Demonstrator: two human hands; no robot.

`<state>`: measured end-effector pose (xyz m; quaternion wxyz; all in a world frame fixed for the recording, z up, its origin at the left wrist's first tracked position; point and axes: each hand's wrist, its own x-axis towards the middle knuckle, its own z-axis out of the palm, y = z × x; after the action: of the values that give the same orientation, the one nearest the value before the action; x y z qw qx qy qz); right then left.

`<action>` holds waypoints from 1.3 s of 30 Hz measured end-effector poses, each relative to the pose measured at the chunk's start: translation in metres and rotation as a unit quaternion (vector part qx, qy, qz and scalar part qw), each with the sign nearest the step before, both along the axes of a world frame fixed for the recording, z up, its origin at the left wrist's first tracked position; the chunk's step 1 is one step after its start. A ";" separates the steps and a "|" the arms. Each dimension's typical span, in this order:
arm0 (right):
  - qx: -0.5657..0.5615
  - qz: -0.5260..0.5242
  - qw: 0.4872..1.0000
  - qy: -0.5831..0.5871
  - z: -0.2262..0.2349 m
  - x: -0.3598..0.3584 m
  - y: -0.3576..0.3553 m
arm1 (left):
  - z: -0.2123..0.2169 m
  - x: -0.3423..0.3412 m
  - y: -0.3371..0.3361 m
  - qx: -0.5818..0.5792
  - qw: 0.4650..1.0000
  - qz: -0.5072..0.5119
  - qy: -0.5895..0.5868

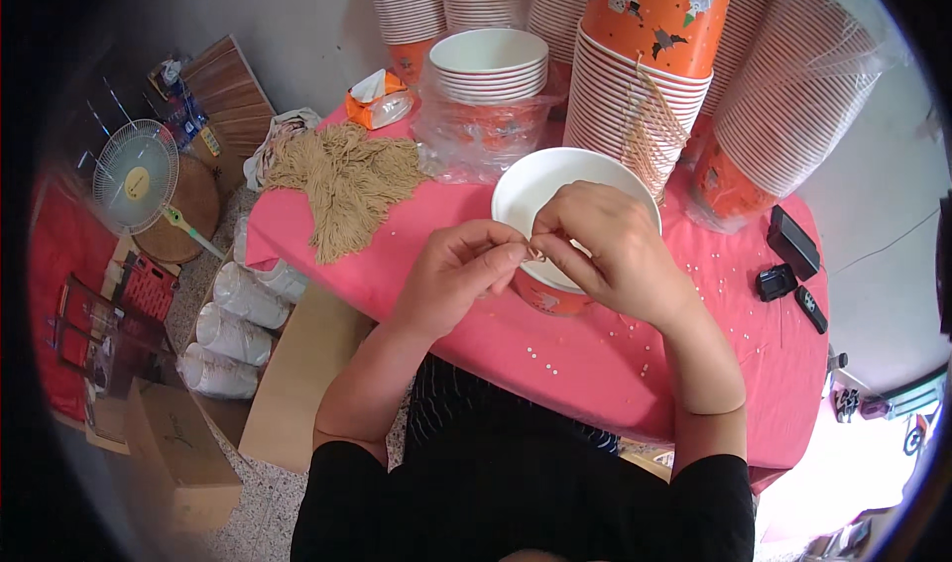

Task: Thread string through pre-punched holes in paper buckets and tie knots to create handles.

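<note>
"How many things are held?"
"One: left hand (466, 273) and right hand (610, 250) pinch a tiny piece (536, 253), too small to identify, above one paper bucket (548, 299)."
"What else?"
"One tan cord bundle (347, 180), on the worktop (595, 374)."

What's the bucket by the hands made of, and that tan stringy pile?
The bucket looks like coated paperboard: smooth white inside, printed orange outside. The tan stringy pile seems dull cord, with many loose strands; whether cotton or jute, I can't tell.
</note>
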<state>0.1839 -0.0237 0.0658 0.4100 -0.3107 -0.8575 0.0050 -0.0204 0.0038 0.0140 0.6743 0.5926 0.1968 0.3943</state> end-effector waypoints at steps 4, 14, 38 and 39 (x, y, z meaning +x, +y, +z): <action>-0.002 -0.009 1.000 0.003 -0.004 -0.001 0.001 | -0.006 0.000 0.000 -0.030 0.999 0.003 -0.039; -0.047 0.008 0.999 0.018 -0.008 -0.003 0.001 | -0.010 0.008 -0.008 0.042 0.995 0.089 0.019; -0.360 0.055 0.919 0.149 -0.009 -0.002 -0.004 | -0.017 0.017 -0.013 0.248 0.948 0.198 -0.032; -0.369 0.044 0.917 0.142 -0.007 -0.002 -0.005 | -0.018 0.019 -0.014 0.190 0.963 0.183 -0.054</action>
<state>0.1816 -0.0282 0.0585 0.3830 -0.3977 -0.7404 0.3833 -0.0018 -0.0101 -0.0043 0.4756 0.6417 0.1867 0.5720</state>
